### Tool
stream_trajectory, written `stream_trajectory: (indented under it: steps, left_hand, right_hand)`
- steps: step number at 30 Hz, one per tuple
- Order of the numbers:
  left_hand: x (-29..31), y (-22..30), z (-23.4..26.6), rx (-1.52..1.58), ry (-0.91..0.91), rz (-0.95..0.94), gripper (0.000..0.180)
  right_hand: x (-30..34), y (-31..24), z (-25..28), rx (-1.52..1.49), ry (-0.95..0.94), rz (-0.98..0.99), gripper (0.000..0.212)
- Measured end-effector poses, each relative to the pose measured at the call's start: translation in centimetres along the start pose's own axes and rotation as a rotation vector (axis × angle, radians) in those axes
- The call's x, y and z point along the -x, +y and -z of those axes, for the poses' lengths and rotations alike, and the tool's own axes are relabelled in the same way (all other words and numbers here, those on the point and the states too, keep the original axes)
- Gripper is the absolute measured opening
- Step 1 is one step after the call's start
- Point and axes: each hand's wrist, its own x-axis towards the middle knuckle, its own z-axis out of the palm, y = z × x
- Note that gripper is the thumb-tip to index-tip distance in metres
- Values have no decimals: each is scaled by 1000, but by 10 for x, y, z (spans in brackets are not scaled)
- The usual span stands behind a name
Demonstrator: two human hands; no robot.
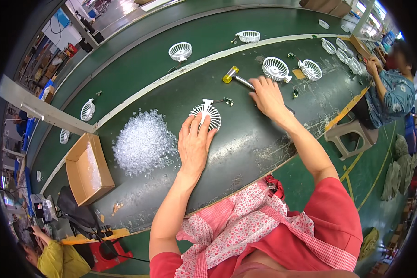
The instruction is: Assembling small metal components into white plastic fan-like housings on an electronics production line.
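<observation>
"Where are the edges and the room to move?"
"A pale curved rail (208,58) bounds the far side of the dark green worktop (245,153); open surface lies between the hands, down to its near edge."
"And containers, then hands?"
"Leftmost, a cardboard box (96,191) holding some clear material (93,171); beside it, heaped clear plastic pieces (143,142); mid-worktop, the left hand (194,141), fingers extended over a white slatted fan cage (214,116), grip unclear; then the right hand (269,98), blurred at a yellow-headed mallet (241,80); whether its fingers close, I cannot tell."
</observation>
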Motion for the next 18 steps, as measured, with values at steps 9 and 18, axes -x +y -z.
stream_trajectory:
  steps: [9,18]
  left_hand:
    - [4,-5,3,24,20,31,43]
    - [2,-10,3,139,78,20,42]
  right_hand:
    - [-13,-54,68,-647,226,64,27]
    - [0,-56,34,-466,-74,34,30]
